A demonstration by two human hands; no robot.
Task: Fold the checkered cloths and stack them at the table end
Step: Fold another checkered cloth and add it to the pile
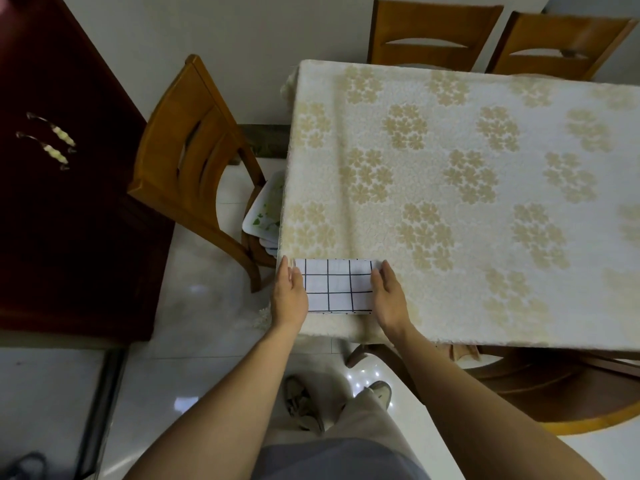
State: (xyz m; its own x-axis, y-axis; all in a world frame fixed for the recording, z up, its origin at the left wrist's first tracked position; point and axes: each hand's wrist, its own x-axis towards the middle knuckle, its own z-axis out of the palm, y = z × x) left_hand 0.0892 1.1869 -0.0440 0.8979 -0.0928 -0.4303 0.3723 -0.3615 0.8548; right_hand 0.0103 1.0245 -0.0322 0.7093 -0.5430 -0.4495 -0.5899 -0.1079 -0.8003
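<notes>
Folded checkered cloth [337, 287] lying flat on the table [450, 209], at its near left corner, white with a dark grid. Close to both the near edge and the left edge of that corner, resting on the pale flowered tablecloth [502, 98] that covers the whole top. Left hand [290, 294] set against the cloth's left side, fingers straight and together, palm turned inward, thumb lying on the cloth's upper left part; flattened rather than curled, pressing or steadying, not gripping. Right hand [389, 296] mirrored at the cloth's right side, likewise flat and extended, fingertips near the far right corner of the cloth, palm side covering its right edge. Whether either hand pinches an edge underneath cannot be told. Both forearms bare, reaching up to that corner from below. Rest of the table top bare of other cloths in view. Wooden chair [194, 161] standing just left of the table's left edge, with a white tray with green leaf print [265, 209] on its seat, partly tucked under the overhang of the tablecloth. Two more wooden chairs [498, 39] beyond the table's far edge. Dark red cabinet [62, 188] well left of the table, past the chair. Below the near edge, shoes [303, 403] on a glossy white tiled floor [194, 306].
</notes>
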